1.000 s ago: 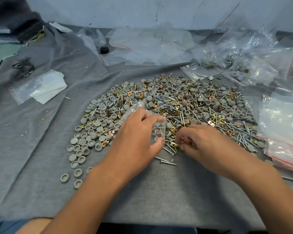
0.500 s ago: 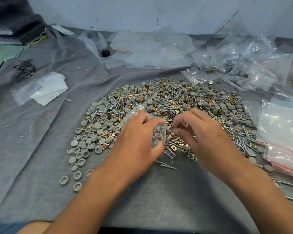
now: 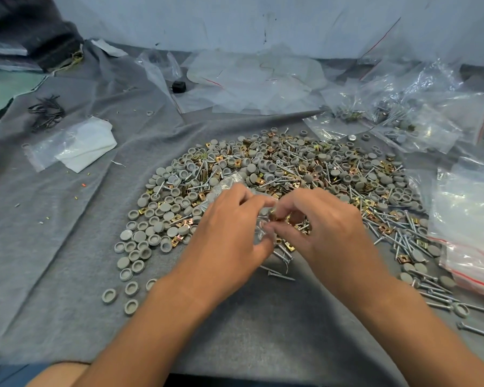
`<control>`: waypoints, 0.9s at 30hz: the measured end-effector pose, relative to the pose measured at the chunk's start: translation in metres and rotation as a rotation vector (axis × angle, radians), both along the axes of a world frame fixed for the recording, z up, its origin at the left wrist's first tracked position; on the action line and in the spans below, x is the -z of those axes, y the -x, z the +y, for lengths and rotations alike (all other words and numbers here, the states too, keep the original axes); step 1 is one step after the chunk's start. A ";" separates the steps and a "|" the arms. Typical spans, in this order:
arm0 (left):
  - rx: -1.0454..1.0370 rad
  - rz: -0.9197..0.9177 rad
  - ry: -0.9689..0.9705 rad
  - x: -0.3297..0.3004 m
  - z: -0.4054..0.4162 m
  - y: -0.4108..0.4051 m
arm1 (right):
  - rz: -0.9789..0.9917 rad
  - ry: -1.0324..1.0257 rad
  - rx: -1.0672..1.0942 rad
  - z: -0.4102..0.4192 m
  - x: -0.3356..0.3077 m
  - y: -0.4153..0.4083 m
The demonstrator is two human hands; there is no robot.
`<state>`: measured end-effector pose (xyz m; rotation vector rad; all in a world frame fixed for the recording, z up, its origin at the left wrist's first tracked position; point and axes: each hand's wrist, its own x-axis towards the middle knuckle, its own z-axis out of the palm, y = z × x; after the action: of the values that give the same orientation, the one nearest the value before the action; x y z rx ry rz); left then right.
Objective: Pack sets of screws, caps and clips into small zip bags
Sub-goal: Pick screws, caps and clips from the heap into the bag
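A wide heap of grey caps [image 3: 162, 216], silver screws [image 3: 403, 241] and brass clips [image 3: 291, 247] covers the grey cloth [image 3: 53, 261]. My left hand [image 3: 229, 236] grips a small clear zip bag [image 3: 227, 182] at the heap's near edge, thumb and fingers at its mouth. My right hand [image 3: 324, 227] meets it from the right, fingertips pinching brass clips at the bag's mouth. Most of the bag lies hidden under my left hand.
Filled zip bags [image 3: 403, 121] lie at the back right and a stack of red-striped bags [image 3: 470, 219] sits at the right edge. Crumpled plastic sheets [image 3: 252, 79] lie at the back, a flat bag with white paper [image 3: 78, 143] at the left, black wire pieces [image 3: 46, 110] beyond it.
My right hand has lifted from the heap and moved left with clips to the bag's mouth. My left hand has kept hold of the bag in about the same place.
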<state>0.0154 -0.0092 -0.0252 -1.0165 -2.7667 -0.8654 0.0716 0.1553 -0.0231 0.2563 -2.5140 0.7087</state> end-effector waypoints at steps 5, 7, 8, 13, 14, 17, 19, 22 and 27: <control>-0.003 0.007 -0.001 0.002 0.001 0.000 | -0.008 0.035 -0.043 0.004 0.001 0.003; -0.014 0.005 -0.014 0.003 0.001 0.000 | -0.090 0.048 0.026 0.019 -0.003 0.003; -0.016 -0.001 -0.018 0.003 0.001 0.000 | -0.197 0.009 0.061 0.028 -0.003 0.003; -0.011 -0.001 -0.022 0.003 0.000 0.000 | -0.611 -0.320 0.028 0.037 0.005 -0.001; -0.012 -0.004 -0.022 0.003 0.000 0.000 | -0.599 -0.334 0.024 0.035 0.004 -0.002; -0.013 -0.014 -0.023 0.003 0.000 0.000 | -0.573 -0.389 -0.016 0.033 0.003 -0.002; -0.011 -0.016 -0.023 0.003 0.000 0.000 | -0.577 -0.394 -0.032 0.033 0.004 -0.001; -0.011 -0.014 -0.023 0.003 0.000 0.000 | -0.557 -0.387 -0.037 0.034 0.005 0.000; -0.011 -0.014 -0.019 0.003 0.000 0.002 | -0.535 -0.309 -0.013 0.052 0.001 -0.001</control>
<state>0.0135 -0.0094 -0.0286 -0.9954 -2.7670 -0.8995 0.0724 0.2068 -0.0238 0.2089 -3.1378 0.4270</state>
